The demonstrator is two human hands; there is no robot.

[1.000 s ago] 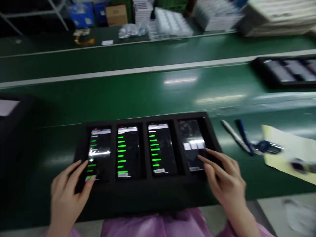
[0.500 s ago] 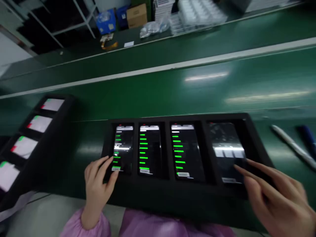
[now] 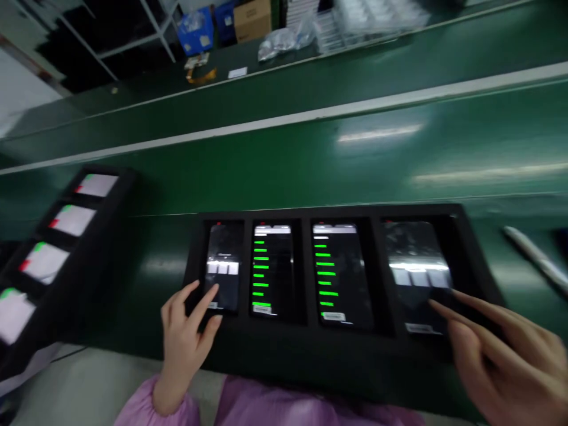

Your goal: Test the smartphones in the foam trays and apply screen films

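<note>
A black tray point(image 3: 284, 337) with separate compartments lies in front of me, a smartphone in each. My left hand point(image 3: 189, 325) is open over the leftmost phone point(image 3: 224, 242), its index fingertip at the lower part of the dark screen, where a row of white blocks glows. Two middle phones, one left point(image 3: 277, 272) and one right point(image 3: 348, 278), show green bars of text on black, with a white label near the bottom. At the rightmost phone point(image 3: 415, 248), mostly dark, my right hand point(image 3: 501, 349) is open with its index finger at the lower screen. Whether either fingertip touches glass, I cannot tell.
Another black tray point(image 3: 106, 213) at the left holds several phones with white, red and green screens. A white pen point(image 3: 536, 254) lies at the right. Across the green bench point(image 3: 248, 168) are a blue bin point(image 3: 195, 32), a cardboard box point(image 3: 252, 21) and plastic bags point(image 3: 281, 42).
The leftmost phone's green list has given way to a dark screen with white blocks. My left index finger has shifted right onto that screen. My right hand stays by the rightmost phone.
</note>
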